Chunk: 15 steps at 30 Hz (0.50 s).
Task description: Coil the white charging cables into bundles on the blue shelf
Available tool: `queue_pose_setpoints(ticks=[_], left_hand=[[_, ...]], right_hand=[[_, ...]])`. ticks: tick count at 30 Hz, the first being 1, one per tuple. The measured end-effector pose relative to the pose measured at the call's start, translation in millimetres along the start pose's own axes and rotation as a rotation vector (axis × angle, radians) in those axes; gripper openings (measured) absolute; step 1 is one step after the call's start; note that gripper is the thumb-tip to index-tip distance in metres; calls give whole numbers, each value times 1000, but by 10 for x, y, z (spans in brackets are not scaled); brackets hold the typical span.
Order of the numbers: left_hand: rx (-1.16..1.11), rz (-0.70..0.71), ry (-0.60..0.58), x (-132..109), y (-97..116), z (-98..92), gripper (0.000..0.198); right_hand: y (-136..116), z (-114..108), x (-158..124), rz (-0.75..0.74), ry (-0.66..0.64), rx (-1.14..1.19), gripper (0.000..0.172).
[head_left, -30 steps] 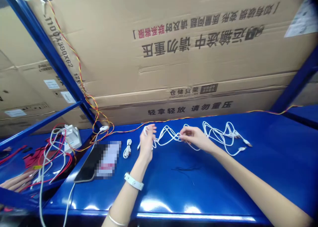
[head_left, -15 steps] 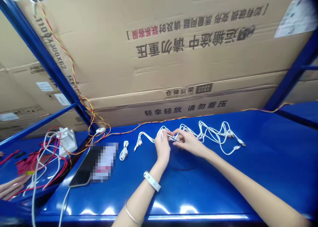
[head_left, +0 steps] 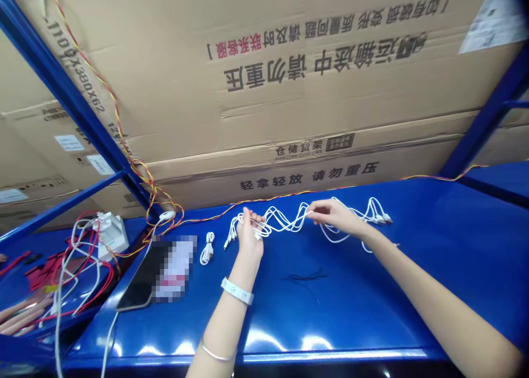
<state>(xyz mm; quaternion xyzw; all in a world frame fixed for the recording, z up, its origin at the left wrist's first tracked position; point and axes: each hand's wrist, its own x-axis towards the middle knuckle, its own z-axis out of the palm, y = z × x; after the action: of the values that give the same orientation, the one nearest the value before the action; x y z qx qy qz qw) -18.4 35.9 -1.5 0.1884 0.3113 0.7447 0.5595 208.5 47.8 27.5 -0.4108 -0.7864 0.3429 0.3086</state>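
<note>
Curled round a bunch of white cables (head_left: 285, 221), the left hand (head_left: 250, 237) has hold of them at the middle of the frame, and just to its right the right hand (head_left: 336, 215) pinches a strand between thumb and fingertips! Behind it all, a big cardboard box (head_left: 165, 36) walls off the back of the blue shelf (head_left: 351, 323). Down the upper left comes a red-and-yellow wire (head_left: 115, 111), bunching beside the left post (head_left: 74, 91) before running along the shelf's back edge. Over at left, red cords (head_left: 108, 276) tangle near a white box (head_left: 112, 232), and another person's hand (head_left: 25, 312) shows low at the edge. Some dark strings (head_left: 305, 277) lie below the cables, well apart from the fingers.

Counting up: one tied cable (head_left: 207, 248) left of the hands, one phone (head_left: 138, 281) partly under a blurred patch, one wristband (head_left: 237, 291) and one bangle (head_left: 217, 354) on the left arm. Those loose cables overlap too much to number.

Their long axis stretches left to right in wavy loops: several tips point down-left beside the left hand, plugs at the far end face right, and the right hand and forearm hide part of the run!
</note>
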Motion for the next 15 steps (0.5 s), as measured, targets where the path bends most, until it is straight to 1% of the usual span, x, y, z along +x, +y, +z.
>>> queue_pose_setpoints(ticks=[2, 4, 7, 9, 11, 13, 15], left_hand=[[-16, -78, -55, -34, -35, 26, 14], [-30, -123, -104, -110, -71, 78, 16], [-3, -129, -211, -256, -101, 166, 26], [40, -83, -276, -324, -98, 204, 31], [44, -4, -267, -335, -70, 211, 33], [7, 65, -210, -286, -12, 183, 34], [-52, 87, -147, -199, 70, 131, 34]], right_hand=[[-24, 30, -5, 21, -3, -24, 36], [-38, 72, -3, 40, -19, -102, 39], [-48, 127, -4, 34, -22, -262, 39], [-52, 137, -20, -11, -36, -374, 39], [-61, 119, -49, -63, -93, -450, 39], [-85, 83, -79, -89, -149, -472, 33], [-130, 45, -100, -90, -148, -445, 26]])
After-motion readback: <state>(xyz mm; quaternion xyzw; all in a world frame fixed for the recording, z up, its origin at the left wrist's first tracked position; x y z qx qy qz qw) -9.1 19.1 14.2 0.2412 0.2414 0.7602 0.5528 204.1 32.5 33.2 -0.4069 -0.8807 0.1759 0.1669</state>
